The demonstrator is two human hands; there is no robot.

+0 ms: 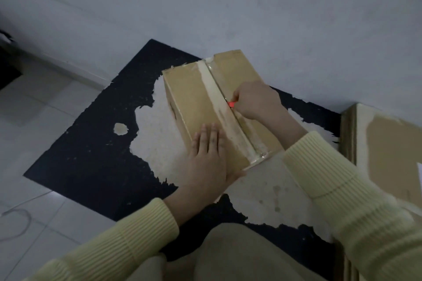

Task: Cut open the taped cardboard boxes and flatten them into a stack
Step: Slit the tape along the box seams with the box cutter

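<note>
A brown cardboard box [194, 96] lies on a worn black floor mat [91, 143], with a strip of pale tape [219, 102] running along its top seam. My left hand [210, 157] presses flat on the near left part of the box top, fingers straight. My right hand [255, 100] grips a small cutter with an orange-red tip [231, 104]. The tip sits at the seam about halfway along the tape. The blade itself is hidden.
Flattened cardboard [388, 143] lies stacked at the right edge, next to the mat. A white wall [228, 7] stands close behind the box. Pale floor tiles [45, 102] spread to the left, with a thin cable [20, 214] on them. My knee [239, 253] is at the bottom.
</note>
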